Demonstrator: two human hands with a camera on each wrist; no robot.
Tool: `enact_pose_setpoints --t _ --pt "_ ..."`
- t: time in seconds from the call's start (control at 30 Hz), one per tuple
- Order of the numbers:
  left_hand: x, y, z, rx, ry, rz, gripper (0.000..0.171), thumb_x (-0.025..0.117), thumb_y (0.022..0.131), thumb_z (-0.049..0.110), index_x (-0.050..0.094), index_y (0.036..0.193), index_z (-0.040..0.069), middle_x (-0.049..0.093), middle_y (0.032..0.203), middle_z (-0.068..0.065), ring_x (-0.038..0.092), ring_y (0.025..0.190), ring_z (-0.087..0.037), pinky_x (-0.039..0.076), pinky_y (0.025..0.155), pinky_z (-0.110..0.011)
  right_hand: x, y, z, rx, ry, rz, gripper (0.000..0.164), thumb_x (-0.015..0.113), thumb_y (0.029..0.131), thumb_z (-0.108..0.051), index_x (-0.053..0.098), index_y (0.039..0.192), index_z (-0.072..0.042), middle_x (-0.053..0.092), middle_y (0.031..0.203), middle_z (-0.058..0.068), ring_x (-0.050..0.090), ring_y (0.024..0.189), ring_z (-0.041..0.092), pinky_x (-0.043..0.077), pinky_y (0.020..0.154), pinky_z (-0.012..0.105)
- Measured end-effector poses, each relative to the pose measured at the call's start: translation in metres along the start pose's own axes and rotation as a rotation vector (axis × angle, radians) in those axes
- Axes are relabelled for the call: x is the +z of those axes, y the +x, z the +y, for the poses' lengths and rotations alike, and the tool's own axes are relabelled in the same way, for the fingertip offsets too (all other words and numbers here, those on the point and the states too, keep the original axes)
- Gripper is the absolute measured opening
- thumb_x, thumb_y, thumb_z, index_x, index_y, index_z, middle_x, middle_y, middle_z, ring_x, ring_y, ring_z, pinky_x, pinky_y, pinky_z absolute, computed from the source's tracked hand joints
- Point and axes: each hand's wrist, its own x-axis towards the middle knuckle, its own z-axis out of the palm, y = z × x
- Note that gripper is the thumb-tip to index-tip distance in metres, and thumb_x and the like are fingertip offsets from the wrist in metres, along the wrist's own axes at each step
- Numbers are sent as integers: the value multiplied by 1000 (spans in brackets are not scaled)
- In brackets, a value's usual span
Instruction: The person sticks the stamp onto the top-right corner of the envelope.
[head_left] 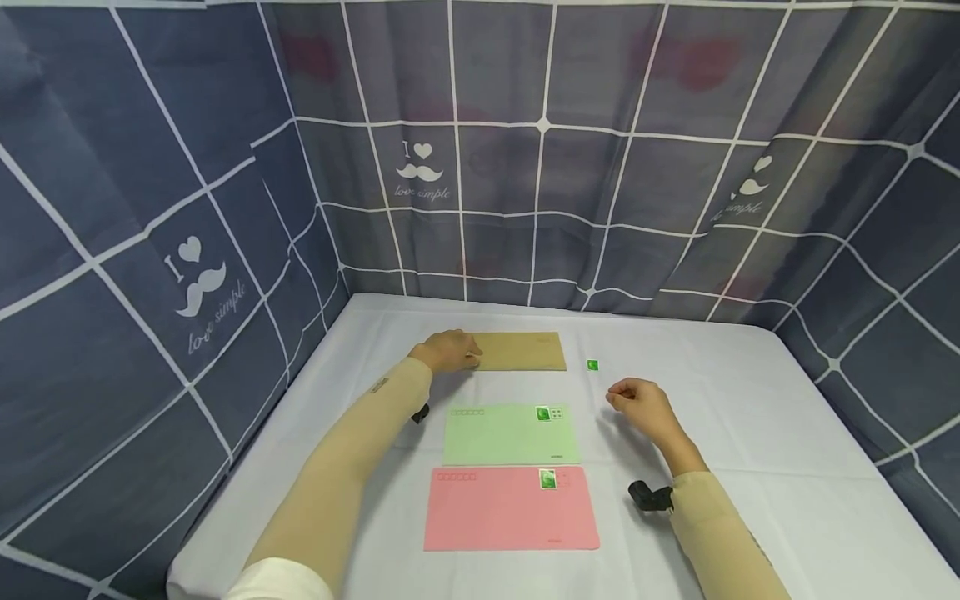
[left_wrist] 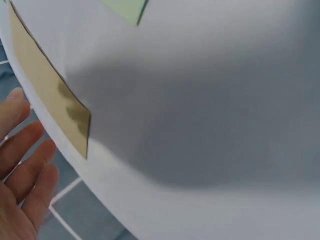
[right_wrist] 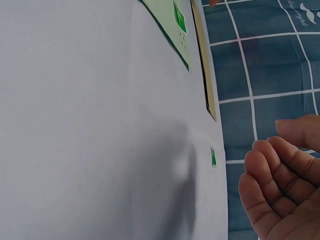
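Observation:
My left hand is over the left end of a tan envelope at the back of the table. In the left wrist view its fingers are relaxed and slightly spread, holding nothing, and cast a shadow on the envelope. Whether they touch the paper I cannot tell. To the right of that envelope lies a loose green stamp. My right hand hovers nearer to me than this stamp, fingers loosely bent. The right wrist view shows the thumb apart from the fingers and nothing held.
A green envelope with a green stamp at its upper right lies mid-table. Nearer is a pink envelope, also bearing a stamp. White cloth covers the table; dark gridded curtains surround its back and sides.

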Motion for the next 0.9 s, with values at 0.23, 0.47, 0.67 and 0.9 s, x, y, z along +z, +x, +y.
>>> enact_pose_setpoints --t 0.23,0.47,0.67,0.9 --pt "5 4 -13 -30 5 -33 35 65 98 27 67 132 15 64 134 -3 57 124 -22 49 106 -39 1 -3 6 3 41 21 21 63 96 -15 71 105 2 74 98 19 65 81 14 51 70 28" --pt "8 10 -16 -11 27 -54 41 64 98 27 62 138 13 58 145 -6 53 135 -26 44 112 -41 -1 -6 7 27 77 20 23 62 98 -17 70 108 3 73 102 20 67 85 18 52 71 27" --pt "10 14 -13 -5 39 -80 40 64 98 25 64 136 12 58 146 -6 52 137 -25 43 114 -40 -2 -8 4 47 90 16 24 61 99 -18 69 109 2 72 102 20 69 91 28 51 71 26" --pt "14 18 -11 71 83 -74 14 64 99 20 74 97 11 65 92 -1 53 86 -14 46 83 -29 -3 -8 5 50 96 29 26 62 98 -18 68 110 4 71 103 23 68 92 30 51 70 26"
